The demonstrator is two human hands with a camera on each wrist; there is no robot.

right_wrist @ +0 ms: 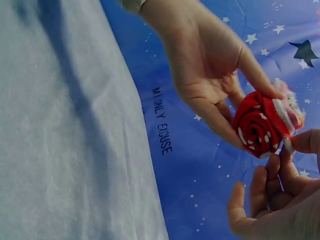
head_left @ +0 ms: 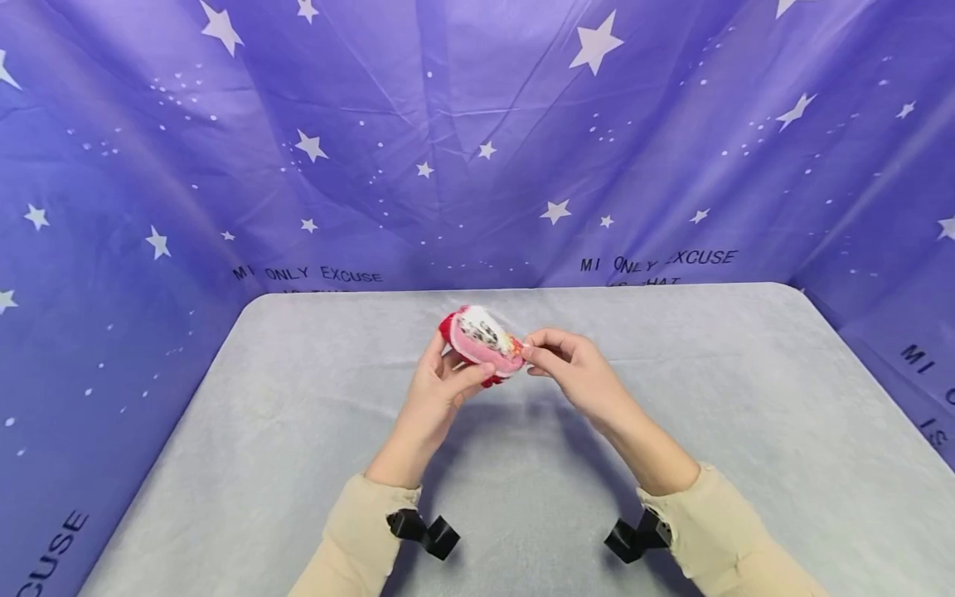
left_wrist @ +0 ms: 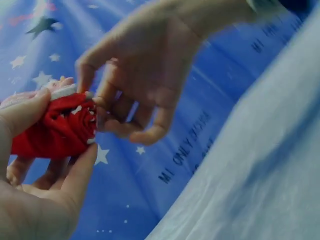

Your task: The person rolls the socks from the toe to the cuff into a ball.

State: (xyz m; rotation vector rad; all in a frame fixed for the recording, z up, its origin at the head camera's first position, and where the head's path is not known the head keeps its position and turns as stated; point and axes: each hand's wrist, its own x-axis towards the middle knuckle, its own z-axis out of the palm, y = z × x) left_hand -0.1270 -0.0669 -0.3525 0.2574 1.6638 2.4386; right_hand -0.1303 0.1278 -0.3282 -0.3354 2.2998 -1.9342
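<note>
A small rolled-up bundle of soft fabric, possibly a rolled sock, is held up over the table. Its top is fluffy white with black marks and a pink border. The outside is red, and a spiral of red layers with white spots shows at one end. My left hand grips it from the left, thumb on the near side and fingers behind and beneath. At the bundle's right end, my right hand pinches the edge between thumb and index finger; its other fingers are loosely bent in the right wrist view.
A table with a pale grey cloth lies below both hands. Behind and beside it hangs a purple-blue curtain with white stars and black lettering. Black wrist mounts stick out from both beige sleeves.
</note>
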